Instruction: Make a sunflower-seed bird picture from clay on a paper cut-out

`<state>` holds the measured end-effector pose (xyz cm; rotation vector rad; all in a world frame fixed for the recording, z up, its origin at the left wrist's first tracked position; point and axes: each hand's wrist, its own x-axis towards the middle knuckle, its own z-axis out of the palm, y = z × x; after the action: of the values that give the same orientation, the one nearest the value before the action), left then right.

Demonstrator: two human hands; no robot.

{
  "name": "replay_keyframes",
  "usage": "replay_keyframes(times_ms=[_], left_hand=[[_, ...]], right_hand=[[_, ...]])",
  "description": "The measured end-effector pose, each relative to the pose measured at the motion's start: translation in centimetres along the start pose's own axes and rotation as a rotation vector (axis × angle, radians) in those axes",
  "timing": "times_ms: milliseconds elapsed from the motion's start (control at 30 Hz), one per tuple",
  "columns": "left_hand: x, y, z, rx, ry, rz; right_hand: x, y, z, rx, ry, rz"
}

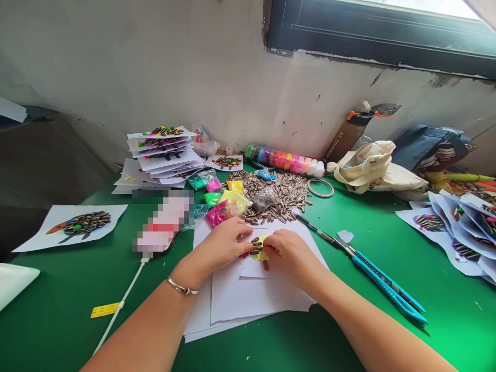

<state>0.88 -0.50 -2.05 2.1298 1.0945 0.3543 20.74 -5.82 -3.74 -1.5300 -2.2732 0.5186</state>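
Observation:
My left hand (221, 243) and my right hand (289, 254) meet over a small white paper (251, 268) on top of a pile of white sheets (248, 297). On the paper sits a yellow clay shape (260, 247) with striped sunflower seeds stuck into it. Both hands have fingers curled and pressed on the shape, the left from the left side, the right from the right. A silver bangle (182, 288) circles my left wrist. A heap of sunflower seeds (277, 194) lies just behind the hands, with small bags of coloured clay (222, 204) beside it.
Blue-handled scissors (382, 281) lie right of the sheets on the green table (77, 289). Finished seed pictures lie at left (73, 225), in a stack at the back (163, 152) and at far right (453, 232). A white cable (124, 302), tape ring (320, 187), clay tubs (287, 160), cloth bag (374, 168).

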Motion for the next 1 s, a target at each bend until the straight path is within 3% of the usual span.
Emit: replay_keyframes(times_ms=[267,833,1000], left_hand=[[-0.1,0.1,-0.1,-0.002,0.010,0.018],[-0.1,0.1,0.0,-0.019,0.002,-0.005],[-0.2,0.0,-0.1,-0.026,-0.001,-0.005]], right_hand=[[0.1,-0.3,-1.0,-0.051,-0.021,0.044],[0.0,0.5,0.9,-0.028,0.044,-0.085],[0.3,0.3,0.0,0.004,-0.005,-0.042]])
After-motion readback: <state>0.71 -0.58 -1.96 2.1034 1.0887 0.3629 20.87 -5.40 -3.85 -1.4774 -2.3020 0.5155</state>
